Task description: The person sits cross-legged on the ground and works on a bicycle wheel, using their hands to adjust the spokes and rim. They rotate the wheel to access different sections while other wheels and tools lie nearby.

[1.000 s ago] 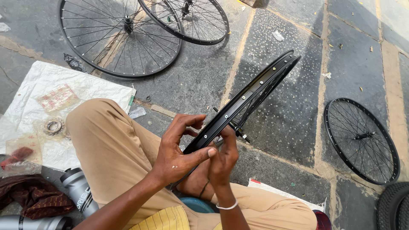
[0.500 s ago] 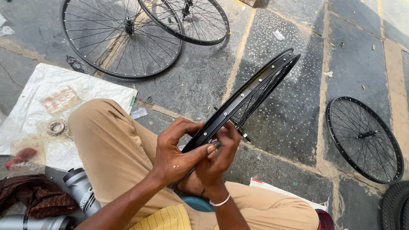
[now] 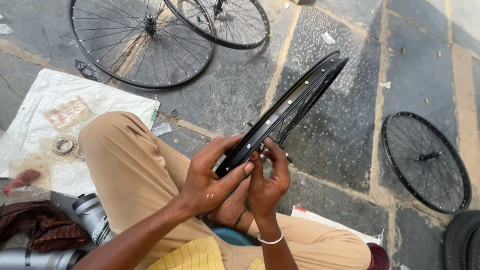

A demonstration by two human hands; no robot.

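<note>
A black rim [image 3: 285,112] is held edge-up over the lap, above the stone floor [image 3: 345,125]. The left hand [image 3: 210,175] is clamped on its near edge; the right hand [image 3: 270,175] is pinched together at a spoke hole. Spoke fitting seems in hand; fine fingertip alignment is called for next.

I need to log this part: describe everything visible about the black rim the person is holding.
The black rim is a bicycle wheel hoop, metal by its look, with small pale spoke holes or nipples along its inner channel and thin spokes showing behind. It is seen nearly edge-on, slanting up to the right above the stone floor. The left hand grips its lower end; the right hand pinches at it alongside.
</note>
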